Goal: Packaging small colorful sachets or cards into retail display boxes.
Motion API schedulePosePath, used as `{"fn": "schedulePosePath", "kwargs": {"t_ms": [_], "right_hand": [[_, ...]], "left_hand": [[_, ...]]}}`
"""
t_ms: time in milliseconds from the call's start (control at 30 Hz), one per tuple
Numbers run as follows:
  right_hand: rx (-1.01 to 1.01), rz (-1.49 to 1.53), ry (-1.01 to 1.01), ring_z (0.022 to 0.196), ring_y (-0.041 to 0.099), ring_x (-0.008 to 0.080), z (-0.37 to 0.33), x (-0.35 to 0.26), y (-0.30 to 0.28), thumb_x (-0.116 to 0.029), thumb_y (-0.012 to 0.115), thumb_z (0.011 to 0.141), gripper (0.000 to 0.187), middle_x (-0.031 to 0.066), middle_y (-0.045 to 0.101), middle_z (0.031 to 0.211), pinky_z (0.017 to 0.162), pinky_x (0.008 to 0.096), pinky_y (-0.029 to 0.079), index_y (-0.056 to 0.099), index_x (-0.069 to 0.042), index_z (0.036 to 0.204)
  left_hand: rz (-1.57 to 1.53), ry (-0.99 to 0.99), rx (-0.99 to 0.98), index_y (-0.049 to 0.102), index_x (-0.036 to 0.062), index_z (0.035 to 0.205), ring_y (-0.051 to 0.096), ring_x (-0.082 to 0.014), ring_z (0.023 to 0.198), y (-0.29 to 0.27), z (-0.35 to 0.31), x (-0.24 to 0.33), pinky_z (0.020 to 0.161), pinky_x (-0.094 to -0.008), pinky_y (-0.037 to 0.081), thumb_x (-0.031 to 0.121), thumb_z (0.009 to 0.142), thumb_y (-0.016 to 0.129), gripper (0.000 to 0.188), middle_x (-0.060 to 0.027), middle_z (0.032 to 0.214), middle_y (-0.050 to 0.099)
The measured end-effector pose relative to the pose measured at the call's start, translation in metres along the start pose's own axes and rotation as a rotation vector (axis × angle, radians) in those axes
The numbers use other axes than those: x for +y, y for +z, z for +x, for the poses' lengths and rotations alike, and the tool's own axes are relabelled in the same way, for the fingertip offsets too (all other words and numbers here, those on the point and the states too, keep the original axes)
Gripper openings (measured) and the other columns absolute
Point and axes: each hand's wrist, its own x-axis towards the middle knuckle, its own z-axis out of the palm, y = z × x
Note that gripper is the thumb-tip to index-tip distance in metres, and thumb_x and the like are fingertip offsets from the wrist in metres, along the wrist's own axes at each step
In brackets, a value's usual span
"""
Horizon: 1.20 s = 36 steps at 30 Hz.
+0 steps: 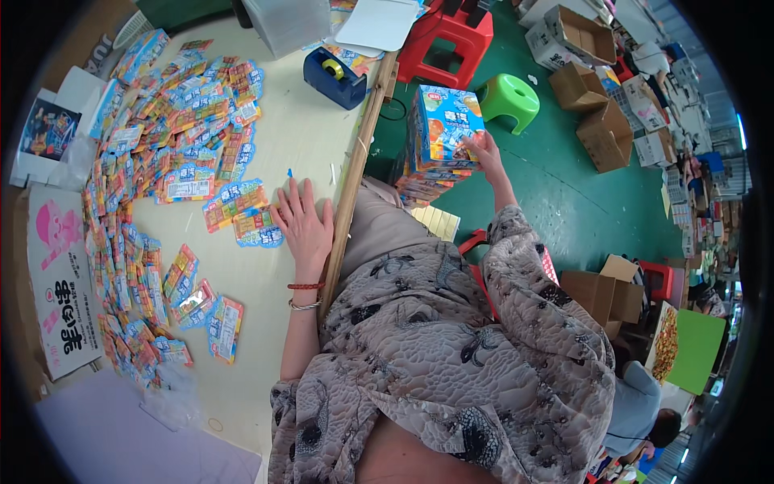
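Observation:
My left hand (pixel 305 222) rests flat on the pale table (pixel 314 137) near its wooden edge, with its fingers spread. Its fingertips reach the nearest of the small colourful candy packets (pixel 260 227). Many more of these blue-edged packets (pixel 185 121) lie heaped and scattered along the left of the table. Off the table's right side, my right hand (pixel 486 155) grips the lower right corner of a blue printed carton (pixel 446 121). That carton sits on top of a stack of similar cartons (pixel 426 187). The underside of my right hand's grip is partly hidden.
A blue tape dispenser (pixel 334 78) stands near the table's far edge, beside a translucent bin (pixel 289 24). Red (pixel 448 44) and green (pixel 509 98) stools stand on the green floor, with open cardboard boxes (pixel 605 135) farther right. A person in grey (pixel 633 407) sits at lower right.

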Motion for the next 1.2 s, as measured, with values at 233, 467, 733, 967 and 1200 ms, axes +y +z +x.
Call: {"fn": "schedulePosePath", "kwargs": {"t_ms": [233, 467, 733, 967, 1200], "right_hand": [[0.028, 0.047, 0.004, 0.103, 0.059, 0.0175, 0.054, -0.012, 0.004, -0.038, 0.08, 0.074, 0.084, 0.012, 0.057, 0.121, 0.085, 0.0307, 0.05, 0.04, 0.002, 0.136], [-0.037, 0.075, -0.023, 0.111, 0.057, 0.0206, 0.072, -0.024, 0.023, -0.035, 0.081, 0.072, 0.088, 0.0131, 0.055, 0.126, 0.093, 0.0338, 0.046, 0.037, 0.001, 0.139], [0.074, -0.049, -0.074, 0.109, 0.057, 0.0194, 0.103, -0.02, 0.019, -0.043, 0.077, 0.075, 0.084, 0.0137, 0.054, 0.126, 0.09, 0.0327, 0.048, 0.039, 0.0, 0.136], [-0.004, 0.087, -0.125, 0.101, 0.059, 0.0163, 0.127, -0.022, 0.018, -0.045, 0.076, 0.076, 0.079, 0.0108, 0.058, 0.119, 0.075, 0.0278, 0.05, 0.043, -0.002, 0.133], [0.021, -0.077, -0.039, 0.102, 0.058, 0.0161, 0.134, -0.035, 0.031, -0.041, 0.079, 0.073, 0.077, 0.0094, 0.059, 0.118, 0.083, 0.0289, 0.048, 0.046, -0.002, 0.13]], "left_hand": [[-0.022, -0.006, -0.019, 0.04, 0.0095, 0.139, 0.027, -0.0371, 0.136, 0.0, 0.001, 0.003, 0.112, -0.0538, 0.012, 0.037, 0.094, 0.048, 0.054, -0.014, 0.146, 0.034], [-0.005, -0.013, -0.006, 0.043, 0.007, 0.136, 0.031, -0.0383, 0.134, -0.004, 0.002, 0.003, 0.111, -0.054, 0.016, 0.036, 0.092, 0.05, 0.053, -0.0148, 0.145, 0.036], [-0.014, -0.039, -0.039, 0.042, 0.0072, 0.137, 0.029, -0.0378, 0.135, -0.008, 0.003, 0.003, 0.112, -0.0535, 0.013, 0.035, 0.091, 0.051, 0.054, -0.015, 0.146, 0.035], [-0.056, -0.071, -0.067, 0.04, 0.0084, 0.139, 0.025, -0.0367, 0.137, -0.01, 0.001, 0.004, 0.113, -0.0523, 0.009, 0.033, 0.091, 0.053, 0.055, -0.0139, 0.147, 0.033], [-0.059, -0.093, -0.084, 0.04, 0.0077, 0.138, 0.024, -0.0361, 0.138, -0.015, -0.004, 0.004, 0.114, -0.051, 0.009, 0.033, 0.09, 0.054, 0.056, -0.0137, 0.147, 0.033]]}}
